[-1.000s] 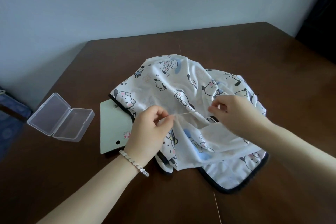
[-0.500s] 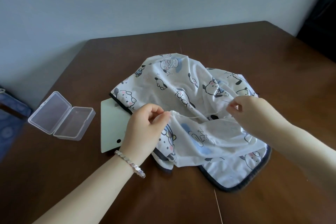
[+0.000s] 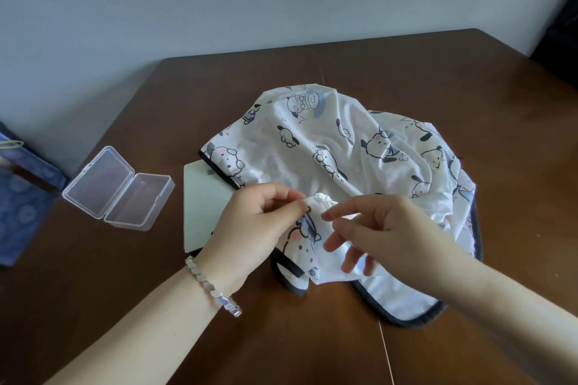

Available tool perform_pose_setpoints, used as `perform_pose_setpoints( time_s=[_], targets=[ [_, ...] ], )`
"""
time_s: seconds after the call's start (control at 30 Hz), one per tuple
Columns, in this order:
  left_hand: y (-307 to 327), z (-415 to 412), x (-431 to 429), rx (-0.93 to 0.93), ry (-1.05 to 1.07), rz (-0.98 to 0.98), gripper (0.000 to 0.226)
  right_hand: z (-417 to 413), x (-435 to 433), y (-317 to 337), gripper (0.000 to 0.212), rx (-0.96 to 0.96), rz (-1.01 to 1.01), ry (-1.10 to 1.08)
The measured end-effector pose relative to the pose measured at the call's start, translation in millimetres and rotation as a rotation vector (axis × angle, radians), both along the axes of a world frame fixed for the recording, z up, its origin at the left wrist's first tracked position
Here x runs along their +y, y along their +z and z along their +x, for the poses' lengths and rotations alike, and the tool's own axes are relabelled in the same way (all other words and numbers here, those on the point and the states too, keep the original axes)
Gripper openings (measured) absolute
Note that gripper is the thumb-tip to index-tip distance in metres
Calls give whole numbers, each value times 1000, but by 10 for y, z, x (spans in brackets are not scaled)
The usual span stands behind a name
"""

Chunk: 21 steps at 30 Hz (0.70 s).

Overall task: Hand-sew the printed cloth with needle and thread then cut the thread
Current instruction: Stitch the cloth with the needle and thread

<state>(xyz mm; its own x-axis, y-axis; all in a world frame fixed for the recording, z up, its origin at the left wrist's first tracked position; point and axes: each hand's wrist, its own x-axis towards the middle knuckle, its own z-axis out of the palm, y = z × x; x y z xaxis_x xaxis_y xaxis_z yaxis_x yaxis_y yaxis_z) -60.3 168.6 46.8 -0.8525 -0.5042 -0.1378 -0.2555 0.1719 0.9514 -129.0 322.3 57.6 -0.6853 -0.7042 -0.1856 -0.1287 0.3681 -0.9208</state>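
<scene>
You are getting the widest free room along the far and right edges of the surface (image 3: 469, 78), where bare wood is showing. The printed cloth (image 3: 344, 141) is heaping over the middle and blocking any low pass there, with your left grip (image 3: 250, 222) and right grip (image 3: 384, 228) crowding its near side. Toward the left edge an open clear box (image 3: 119, 187) is standing in the way, and a pale green card (image 3: 203, 197) is lying between it and the cloth.

No text is legible; the pale card (image 3: 205, 197) bears only a blurred barcode (image 3: 211, 171).
</scene>
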Motion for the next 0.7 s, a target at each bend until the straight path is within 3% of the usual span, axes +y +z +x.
perform_pose_setpoints(
  time_s=[0.13,0.7],
  targets=[
    [15,8,7,20,-4,-49,4,11,-2,10,10,6,30,-18],
    [51,38,103,84,-55,-216,10,14,-21,38,14,34,66,-37]
  ],
)
